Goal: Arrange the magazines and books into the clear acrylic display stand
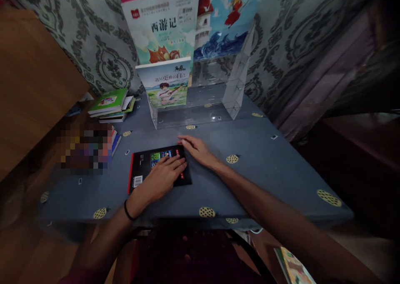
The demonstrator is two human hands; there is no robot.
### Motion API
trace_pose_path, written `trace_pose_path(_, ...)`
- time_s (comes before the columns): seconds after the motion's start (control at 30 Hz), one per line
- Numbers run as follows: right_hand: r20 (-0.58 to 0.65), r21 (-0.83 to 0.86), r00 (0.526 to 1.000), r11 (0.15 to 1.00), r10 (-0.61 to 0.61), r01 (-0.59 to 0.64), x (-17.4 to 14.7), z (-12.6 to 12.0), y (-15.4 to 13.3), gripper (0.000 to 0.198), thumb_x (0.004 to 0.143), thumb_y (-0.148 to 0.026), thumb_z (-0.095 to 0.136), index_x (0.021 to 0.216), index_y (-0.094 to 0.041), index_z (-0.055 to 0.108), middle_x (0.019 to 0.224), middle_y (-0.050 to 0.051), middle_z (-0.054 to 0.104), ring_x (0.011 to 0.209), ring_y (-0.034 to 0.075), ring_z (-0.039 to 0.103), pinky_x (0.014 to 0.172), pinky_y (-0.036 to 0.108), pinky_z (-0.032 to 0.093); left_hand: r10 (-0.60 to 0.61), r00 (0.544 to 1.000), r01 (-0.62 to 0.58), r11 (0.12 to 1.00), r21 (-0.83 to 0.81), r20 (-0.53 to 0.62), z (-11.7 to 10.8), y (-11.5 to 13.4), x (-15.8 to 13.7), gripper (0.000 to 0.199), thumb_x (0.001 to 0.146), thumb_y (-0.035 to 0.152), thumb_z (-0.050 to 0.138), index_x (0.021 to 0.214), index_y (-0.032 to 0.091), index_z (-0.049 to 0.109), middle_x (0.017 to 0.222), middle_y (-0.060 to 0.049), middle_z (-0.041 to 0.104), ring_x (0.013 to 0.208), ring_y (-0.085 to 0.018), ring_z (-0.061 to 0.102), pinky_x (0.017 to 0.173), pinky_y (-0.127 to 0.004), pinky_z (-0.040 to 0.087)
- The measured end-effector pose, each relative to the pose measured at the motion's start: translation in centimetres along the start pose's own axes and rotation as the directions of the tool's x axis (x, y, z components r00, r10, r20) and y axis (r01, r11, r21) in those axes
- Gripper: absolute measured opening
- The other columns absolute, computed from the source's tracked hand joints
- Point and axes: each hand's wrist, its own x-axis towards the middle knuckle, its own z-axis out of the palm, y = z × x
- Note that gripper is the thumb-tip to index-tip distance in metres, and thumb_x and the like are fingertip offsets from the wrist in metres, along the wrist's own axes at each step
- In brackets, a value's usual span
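A thin black book [141,163] with a red spine and a barcode lies flat on the blue tablecloth. My left hand [164,173] rests palm down across it, fingers stretched out and covering part of its cover pictures. Beside the book's far right corner is my right hand [198,150], its fingers extended and its edge on the cloth. Whether its fingertips touch the book's corner I cannot tell. Behind both hands stands a clear acrylic book rack [233,94]. In its front tier sits a small book with a guitar player [167,90] on the cover.
Taller picture books, one white and green [162,26] and one with a castle tower [218,30], stand in the rack's back tiers. Left of it is a stack of books [109,103]; nearer lies another pile, partly blurred [114,144]. A wooden cabinet [34,80] borders the table's left.
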Motion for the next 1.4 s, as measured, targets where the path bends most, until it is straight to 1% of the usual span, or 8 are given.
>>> trace_pose_path(0.17, -0.002, -0.021, 1.0, 1.0, -0.001, 0.001, 0.0, 0.0, -0.1, 0.036, 0.102, -0.033, 0.046, 0.127, -0.017, 0.065, 0.116, 0.01, 0.076, 0.112, 0.021, 0.071, 0.101, 0.038, 0.053, 0.031, 0.999, -0.031, 0.999, -0.012, -0.032, 0.3, 0.8, -1.0, 0.056, 0.095, 0.002, 0.038, 0.148, 0.018, 0.047, 0.155, -0.008, 0.051, 0.147, -0.021, 0.042, 0.117, -0.045, 0.038)
trace_pose_path(0.43, 0.0, -0.001, 1.0, 1.0, -0.011, 0.011, 0.0, 0.1, -0.1, 0.036, 0.101, -0.036, 0.047, 0.126, -0.018, 0.067, 0.116, 0.01, 0.076, 0.112, 0.022, 0.07, 0.1, 0.039, 0.052, 0.108, 0.993, -0.108, 0.994, -0.001, -0.056, 0.5, 1.8, -2.6, 0.058, 0.091, 0.002, 0.042, 0.146, 0.018, 0.048, 0.151, -0.009, 0.056, 0.145, -0.021, 0.045, 0.116, -0.045, 0.038)
trace_pose_path(0.67, 0.008, -0.014, 1.0, 1.0, -0.024, 0.024, 0.0, 0.0, 0.2, 0.037, 0.101, -0.036, 0.047, 0.128, -0.019, 0.067, 0.114, 0.009, 0.076, 0.107, 0.023, 0.071, 0.098, 0.041, 0.053, 0.121, 0.985, -0.117, 0.992, 0.044, -0.119, 1.5, 2.7, -3.5, 0.052, 0.095, 0.006, 0.044, 0.146, 0.016, 0.049, 0.151, -0.009, 0.055, 0.144, -0.023, 0.046, 0.115, -0.044, 0.039)
trace_pose_path(0.87, 0.011, -0.023, 1.0, 1.0, -0.02, 0.021, 0.0, 0.1, 0.1, 0.037, 0.101, -0.034, 0.047, 0.129, -0.019, 0.067, 0.116, 0.01, 0.076, 0.11, 0.024, 0.07, 0.101, 0.045, 0.052, 0.107, 0.984, -0.103, 0.994, 0.037, -0.14, 2.0, 2.8, -3.8, 0.053, 0.095, 0.007, 0.046, 0.147, 0.018, 0.046, 0.152, -0.008, 0.054, 0.145, -0.022, 0.045, 0.115, -0.044, 0.04)
trace_pose_path(0.97, 0.02, -0.049, 0.999, 0.998, -0.026, 0.027, -0.1, 0.1, 0.1, 0.037, 0.102, -0.035, 0.047, 0.13, -0.019, 0.066, 0.117, 0.01, 0.075, 0.112, 0.024, 0.068, 0.102, 0.045, 0.052, 0.062, 0.974, -0.05, 0.997, 0.062, -0.216, 2.7, 2.4, -4.4, 0.048, 0.099, 0.011, 0.046, 0.147, 0.02, 0.047, 0.15, -0.009, 0.056, 0.142, -0.023, 0.047, 0.114, -0.046, 0.041)
trace_pose_path(1.13, 0.068, -0.122, 0.994, 0.988, -0.09, 0.098, -0.6, 0.3, -0.1, 0.039, 0.103, -0.035, 0.044, 0.133, -0.018, 0.062, 0.123, 0.011, 0.072, 0.116, 0.024, 0.067, 0.102, 0.043, 0.051, -0.117, 0.928, 0.156, 0.984, 0.085, -0.353, 3.9, 0.7, -6.0, 0.042, 0.103, 0.036, 0.049, 0.142, 0.02, 0.051, 0.145, -0.014, 0.059, 0.133, -0.028, 0.055, 0.108, -0.048, 0.046)
trace_pose_path(1.23, 0.118, -0.291, 0.978, 0.936, -0.169, 0.197, -1.1, 0.7, -0.5, 0.039, 0.103, -0.036, 0.048, 0.135, -0.02, 0.061, 0.126, 0.012, 0.07, 0.119, 0.025, 0.063, 0.106, 0.047, 0.047, -0.17, 0.914, 0.215, 0.973, 0.084, -0.369, 4.2, -0.2, -6.6, 0.047, 0.102, 0.046, 0.048, 0.141, 0.019, 0.052, 0.143, -0.016, 0.059, 0.133, -0.03, 0.055, 0.106, -0.05, 0.047)
trace_pose_path(1.4, 0.275, -0.542, 0.932, 0.763, -0.234, 0.352, -1.8, 1.4, -1.5, 0.047, 0.097, -0.041, 0.059, 0.138, -0.018, 0.059, 0.136, 0.016, 0.062, 0.125, 0.032, 0.054, 0.105, 0.053, 0.044, -0.162, 0.922, 0.226, 0.963, 0.149, -0.351, 4.2, -0.5, -6.6, 0.047, 0.102, 0.045, 0.05, 0.14, 0.018, 0.054, 0.141, -0.016, 0.061, 0.131, -0.03, 0.057, 0.105, -0.048, 0.047)
